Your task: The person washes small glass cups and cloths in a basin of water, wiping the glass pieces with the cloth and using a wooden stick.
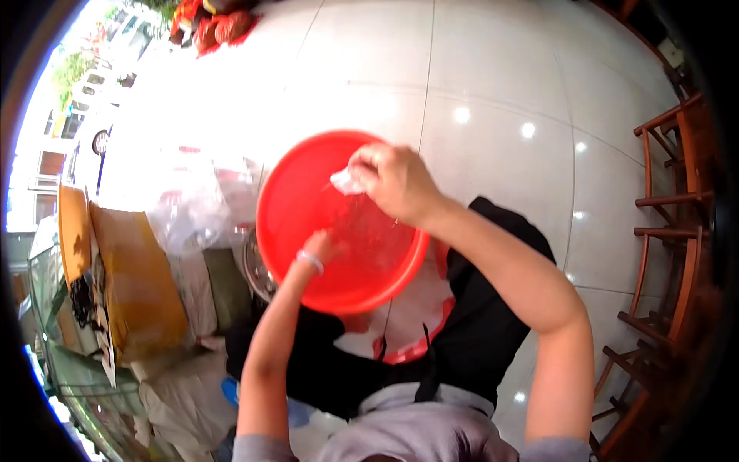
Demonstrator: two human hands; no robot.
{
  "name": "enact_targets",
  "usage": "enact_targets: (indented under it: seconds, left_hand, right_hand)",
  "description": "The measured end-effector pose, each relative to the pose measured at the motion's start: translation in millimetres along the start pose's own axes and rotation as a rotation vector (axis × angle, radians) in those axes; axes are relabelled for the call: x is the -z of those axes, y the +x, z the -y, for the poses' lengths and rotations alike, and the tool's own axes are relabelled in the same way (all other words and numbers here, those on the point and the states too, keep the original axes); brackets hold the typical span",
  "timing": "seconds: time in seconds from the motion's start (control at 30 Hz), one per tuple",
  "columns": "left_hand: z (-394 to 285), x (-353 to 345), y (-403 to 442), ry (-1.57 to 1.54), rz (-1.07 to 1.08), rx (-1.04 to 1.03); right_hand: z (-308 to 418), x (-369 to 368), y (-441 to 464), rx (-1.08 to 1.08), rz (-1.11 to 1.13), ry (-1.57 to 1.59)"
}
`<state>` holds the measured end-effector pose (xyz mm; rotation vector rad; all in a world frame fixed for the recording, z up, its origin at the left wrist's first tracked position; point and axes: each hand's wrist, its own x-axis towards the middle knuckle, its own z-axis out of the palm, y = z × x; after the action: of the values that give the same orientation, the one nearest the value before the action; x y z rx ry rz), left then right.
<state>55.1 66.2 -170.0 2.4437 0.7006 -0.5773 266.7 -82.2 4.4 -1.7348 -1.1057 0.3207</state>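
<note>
A large round red basin [289, 185] stands on the tiled floor in front of my knees, with what looks like water and small bits inside. My right hand [392, 179] is above its upper right part, fingers closed on a small white crumpled piece [346, 182]. Lower down, my left hand [323, 246] reaches into the basin, a pale band round the wrist. Its fingertips are blurred against the red, so whether it holds anything is unclear.
Clear plastic bags [188, 204] lie left of the basin, beside a metal bowl [254, 266] and a yellow-brown sack [138, 269]. Wooden chairs [670, 200] line the right side. Red bags [219, 29] sit at the top left. Pale floor tiles [500, 69] extend beyond the basin.
</note>
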Motion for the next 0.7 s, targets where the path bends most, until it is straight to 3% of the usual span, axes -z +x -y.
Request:
enact_targets:
  seconds: [0.1, 0.17, 0.2, 0.27, 0.33, 0.4, 0.43, 0.47, 0.53, 0.6, 0.67, 0.7]
  left_hand:
    - [-20.2, 52.6, -0.8, -0.084, -0.069, 0.009]
    - [-20.3, 62.5, -2.5, -0.786, -0.016, 0.013]
    - [-2.4, 44.6, 5.3, -0.784, -0.014, 0.013]
    - [48.2, -16.1, 11.9, 0.737, 0.232, -0.165]
    - [16.2, 18.9, 7.7, 0.680, 0.146, -0.200]
    - [1.8, 31.8, -2.0, -0.120, 0.205, 0.015]
    - [-1.4, 34.0, -7.2, -0.422, 0.136, 0.081]
    - [4.5, 22.5, -7.0, -0.672, 0.065, 0.024]
    - [42.3, -14.4, -4.9, 0.630, 0.280, -0.231]
    - [35.3, -4.0, -0.5, 0.625, 0.174, -0.150]
    - [4.8, 31.2, -13.1, -0.569, 0.254, 0.224]
    - [36.2, 0.1, -8.8, -0.206, 0.136, -0.049]
  right_hand:
    - [7.0, 1.2, 4.1, -0.079, 0.063, 0.065]
    - [8.5, 1.2, 5.2, -0.073, 0.060, 0.046]
    - [8.3, 0.5, 5.7, -0.056, 0.064, 0.058]
    - [10.9, -6.7, 1.1, -0.032, 0.093, 0.069]
    - [4.3, -7.7, 1.7, 0.120, 0.005, -0.006]
    - [10.2, -3.5, -2.8, 0.024, 0.073, 0.022]
    - [11.4, -2.4, -2.2, -0.014, 0.098, 0.044]
    - [11.5, -0.9, 3.4, -0.028, 0.099, 0.055]
    - [15.3, -7.2, 1.5, -0.024, 0.113, 0.075]
    - [10.7, -6.9, 2.2, 0.104, 0.013, 0.028]
    - [11.5, -3.6, 0.8, 0.069, 0.037, 0.012]
    - [10.2, -4.9, -0.3, 0.050, 0.034, 0.035]
